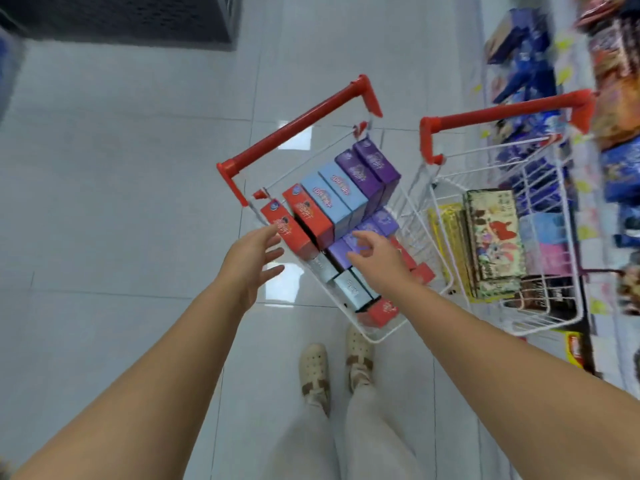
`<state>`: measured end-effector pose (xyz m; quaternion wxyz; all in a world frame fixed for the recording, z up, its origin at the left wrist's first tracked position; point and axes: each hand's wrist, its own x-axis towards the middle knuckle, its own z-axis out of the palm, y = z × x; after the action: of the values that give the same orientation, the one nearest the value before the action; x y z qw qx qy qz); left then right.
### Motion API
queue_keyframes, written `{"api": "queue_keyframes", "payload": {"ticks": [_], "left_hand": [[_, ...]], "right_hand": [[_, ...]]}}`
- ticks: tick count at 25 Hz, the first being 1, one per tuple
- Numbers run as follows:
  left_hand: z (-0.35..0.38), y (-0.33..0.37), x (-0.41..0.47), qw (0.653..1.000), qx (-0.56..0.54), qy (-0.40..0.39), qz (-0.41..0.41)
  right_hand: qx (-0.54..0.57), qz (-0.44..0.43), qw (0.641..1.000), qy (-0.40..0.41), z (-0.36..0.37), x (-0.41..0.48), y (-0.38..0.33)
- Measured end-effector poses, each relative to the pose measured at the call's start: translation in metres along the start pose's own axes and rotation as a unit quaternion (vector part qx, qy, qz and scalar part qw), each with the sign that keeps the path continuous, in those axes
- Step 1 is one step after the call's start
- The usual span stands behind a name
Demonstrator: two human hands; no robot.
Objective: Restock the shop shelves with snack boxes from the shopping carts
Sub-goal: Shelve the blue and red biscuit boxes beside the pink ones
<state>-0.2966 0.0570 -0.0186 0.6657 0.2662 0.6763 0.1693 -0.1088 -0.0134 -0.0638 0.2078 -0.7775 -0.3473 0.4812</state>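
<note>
Head view: both of my hands reach over the near cart (347, 318), a white wire cart with a red handle (298, 128).

1. Left hand (254, 258): fingers straight and spread, holding nothing. It sits at the cart's left side, just beside the end red box (289, 233). I cannot tell whether the fingertips touch that box.
2. Right hand (378, 261): fingers loosely bent, gripping nothing. It hovers above the cart's middle, over the lower purple boxes (375, 223).
3. The two hands are apart, with the end red box and a second red box (308, 216) between and just beyond them.

Snack boxes inside the near cart:
- Along the handle side, an upper row runs from red boxes through two light blue boxes (334, 199) to two purple boxes (375, 168), side by side and touching.
- Below that row lie silver boxes (353, 289) and another red box (381, 311) at the end nearest my shoes (315, 370).

To the right of the near cart, just beside it, stands a second cart (554, 317) holding flat patterned boxes (495, 237). Beyond that cart, further right, are the stocked shelves (616, 98), blurred. Everything rests on a pale tiled floor (138, 168).
</note>
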Motion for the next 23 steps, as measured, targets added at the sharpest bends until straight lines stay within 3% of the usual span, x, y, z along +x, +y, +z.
{"api": "queue_keyframes", "payload": {"ticks": [5, 9, 12, 19, 21, 23], "left_hand": [[-0.010, 0.003, 0.028, 0.999, -0.017, 0.027, -0.018], [-0.010, 0.000, 0.041, 0.999, -0.027, 0.025, -0.028], [-0.009, -0.003, 0.045, 0.998, -0.043, 0.025, -0.032], [-0.010, -0.013, 0.046, 0.996, -0.066, 0.062, -0.016], [-0.016, -0.015, 0.039, 0.996, -0.060, 0.065, 0.012], [-0.019, -0.010, 0.031, 0.998, -0.002, 0.030, 0.055]], "right_hand": [[-0.174, -0.063, 0.983, -0.001, 0.055, 0.053, -0.038], [-0.370, -0.064, 0.926, 0.033, 0.072, 0.074, -0.043], [-0.435, -0.060, 0.897, 0.051, 0.085, 0.082, -0.040], [-0.388, -0.072, 0.919, 0.024, 0.088, 0.087, -0.045], [-0.322, -0.119, 0.938, 0.044, 0.055, 0.073, -0.053], [-0.194, -0.137, 0.971, 0.015, 0.001, 0.054, -0.062]]}}
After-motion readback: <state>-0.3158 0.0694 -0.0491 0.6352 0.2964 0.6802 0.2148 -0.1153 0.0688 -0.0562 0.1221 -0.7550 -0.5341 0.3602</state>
